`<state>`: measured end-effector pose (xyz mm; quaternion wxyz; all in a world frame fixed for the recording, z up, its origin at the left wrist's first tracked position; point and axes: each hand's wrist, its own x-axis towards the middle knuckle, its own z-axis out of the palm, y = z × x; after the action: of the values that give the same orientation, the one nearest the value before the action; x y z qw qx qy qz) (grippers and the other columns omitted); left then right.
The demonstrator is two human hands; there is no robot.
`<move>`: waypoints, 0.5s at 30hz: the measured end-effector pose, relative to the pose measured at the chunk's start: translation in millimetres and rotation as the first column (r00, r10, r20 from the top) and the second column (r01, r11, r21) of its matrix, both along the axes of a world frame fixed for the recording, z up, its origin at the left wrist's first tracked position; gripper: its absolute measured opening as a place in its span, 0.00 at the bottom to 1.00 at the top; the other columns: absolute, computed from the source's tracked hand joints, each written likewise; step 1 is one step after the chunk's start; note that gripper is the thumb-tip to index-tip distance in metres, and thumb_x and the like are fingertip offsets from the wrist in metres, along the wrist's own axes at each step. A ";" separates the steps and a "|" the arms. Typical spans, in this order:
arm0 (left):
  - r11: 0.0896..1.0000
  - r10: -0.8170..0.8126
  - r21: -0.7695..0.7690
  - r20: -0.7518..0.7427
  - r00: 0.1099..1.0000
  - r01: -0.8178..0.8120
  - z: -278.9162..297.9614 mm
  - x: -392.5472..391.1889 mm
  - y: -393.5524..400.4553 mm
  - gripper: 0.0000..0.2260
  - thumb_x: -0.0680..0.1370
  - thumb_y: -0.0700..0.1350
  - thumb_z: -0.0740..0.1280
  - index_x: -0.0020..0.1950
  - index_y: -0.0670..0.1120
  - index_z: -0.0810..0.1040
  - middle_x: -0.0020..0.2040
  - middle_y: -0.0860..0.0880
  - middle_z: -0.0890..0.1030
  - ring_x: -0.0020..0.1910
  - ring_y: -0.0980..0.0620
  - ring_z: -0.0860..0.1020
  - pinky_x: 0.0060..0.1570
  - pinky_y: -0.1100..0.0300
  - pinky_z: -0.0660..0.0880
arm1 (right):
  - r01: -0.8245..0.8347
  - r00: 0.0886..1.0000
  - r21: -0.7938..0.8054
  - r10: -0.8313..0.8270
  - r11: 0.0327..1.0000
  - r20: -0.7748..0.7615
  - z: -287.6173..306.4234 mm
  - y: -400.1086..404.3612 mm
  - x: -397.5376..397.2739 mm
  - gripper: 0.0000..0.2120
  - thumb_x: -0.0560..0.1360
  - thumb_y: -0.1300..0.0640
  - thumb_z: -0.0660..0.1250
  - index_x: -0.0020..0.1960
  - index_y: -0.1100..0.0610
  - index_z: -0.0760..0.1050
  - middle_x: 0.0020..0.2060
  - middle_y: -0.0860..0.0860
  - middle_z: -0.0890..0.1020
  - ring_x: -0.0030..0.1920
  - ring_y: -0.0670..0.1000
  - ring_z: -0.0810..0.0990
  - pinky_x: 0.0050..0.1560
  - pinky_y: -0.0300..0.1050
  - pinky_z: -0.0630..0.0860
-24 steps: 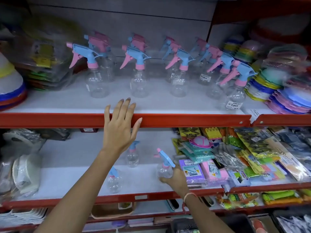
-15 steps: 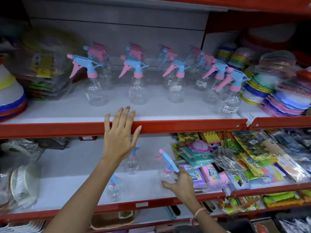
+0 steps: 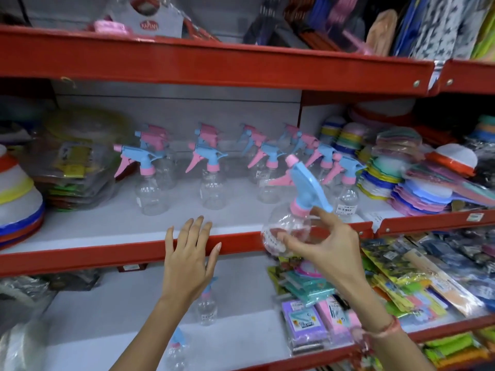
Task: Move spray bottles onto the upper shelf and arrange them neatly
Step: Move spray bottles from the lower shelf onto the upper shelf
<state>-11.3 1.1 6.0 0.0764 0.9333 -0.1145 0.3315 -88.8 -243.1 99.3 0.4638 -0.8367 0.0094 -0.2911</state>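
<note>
A shop aisle stocked with cheap household goods.

Red metal shelves (image 3: 214, 65) run in tiers, each crowded with many copies of the same item: a row of identical clear spray bottles (image 3: 211, 170) with blue and pink triggers, some bearing a price sticker (image 3: 346, 208), stacks of coloured plastic lids (image 3: 417, 194), packaged goods in printed wrappers (image 3: 401, 266), and a shelf-edge price tag (image 3: 474, 217).

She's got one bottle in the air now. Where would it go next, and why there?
Probably forward and down onto the bare front strip of the upper shelf. The right hand holds the spray bottle tilted at the shelf's red edge, and the standing bottles leave that strip free.
</note>
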 end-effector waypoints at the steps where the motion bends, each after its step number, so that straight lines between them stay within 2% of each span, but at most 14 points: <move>1: 1.000 -0.002 -0.006 0.002 1.000 0.002 0.0 0.1 -0.1 0.23 0.80 0.57 0.52 0.68 0.45 0.72 0.69 0.45 0.75 0.68 0.44 0.72 0.70 0.41 0.60 | 0.010 1.000 0.008 -0.010 1.000 0.014 8.9 -3.5 10.1 0.25 0.58 0.48 0.82 0.52 0.44 0.77 0.45 0.47 0.83 0.44 0.44 0.82 0.48 0.40 0.79; 3: 1.000 -0.004 -0.015 0.007 1.000 0.004 -0.1 0.6 -0.4 0.23 0.80 0.56 0.53 0.68 0.45 0.73 0.69 0.46 0.75 0.68 0.44 0.72 0.70 0.41 0.60 | 0.016 1.000 0.016 -0.017 1.000 0.015 20.8 -10.4 33.6 0.31 0.59 0.48 0.81 0.60 0.53 0.77 0.50 0.48 0.82 0.50 0.48 0.81 0.48 0.45 0.80; 5: 1.000 -0.007 -0.020 0.009 1.000 0.008 -0.6 0.8 -0.7 0.23 0.80 0.56 0.52 0.68 0.45 0.73 0.68 0.46 0.76 0.68 0.45 0.72 0.71 0.41 0.60 | 0.022 1.000 -0.016 -0.022 1.000 -0.002 26.9 -15.6 58.2 0.34 0.59 0.45 0.80 0.61 0.56 0.77 0.54 0.48 0.82 0.53 0.49 0.80 0.50 0.44 0.77; 9: 1.000 -0.013 -0.016 0.016 1.000 0.013 -1.4 2.7 1.0 0.23 0.80 0.56 0.52 0.68 0.46 0.73 0.68 0.46 0.76 0.68 0.45 0.73 0.71 0.40 0.60 | 0.011 0.993 -0.100 -0.022 0.995 -0.117 23.2 -24.0 99.5 0.32 0.61 0.47 0.80 0.62 0.57 0.77 0.56 0.53 0.83 0.54 0.53 0.80 0.54 0.47 0.77; 12: 1.000 -0.007 -0.011 0.028 1.000 0.007 -2.1 3.6 0.2 0.23 0.80 0.56 0.53 0.68 0.45 0.73 0.68 0.46 0.76 0.67 0.45 0.73 0.70 0.40 0.61 | -0.047 0.978 -0.103 0.025 0.994 -0.207 14.4 -30.4 114.4 0.31 0.62 0.50 0.80 0.63 0.56 0.76 0.56 0.52 0.83 0.51 0.51 0.80 0.51 0.44 0.76; 15: 1.000 0.001 -0.004 0.037 0.999 -0.001 -2.8 4.5 -1.0 0.23 0.80 0.56 0.53 0.68 0.45 0.74 0.68 0.46 0.76 0.67 0.45 0.74 0.70 0.40 0.61 | -0.108 0.971 -0.081 0.087 0.991 -0.221 8.7 -36.5 120.4 0.28 0.63 0.52 0.80 0.61 0.55 0.77 0.55 0.51 0.83 0.49 0.49 0.80 0.50 0.42 0.75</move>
<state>-6.9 0.1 3.2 0.0761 0.9270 -0.1147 0.3489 31.6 -279.6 108.0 0.4344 -0.8835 0.0052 -0.1752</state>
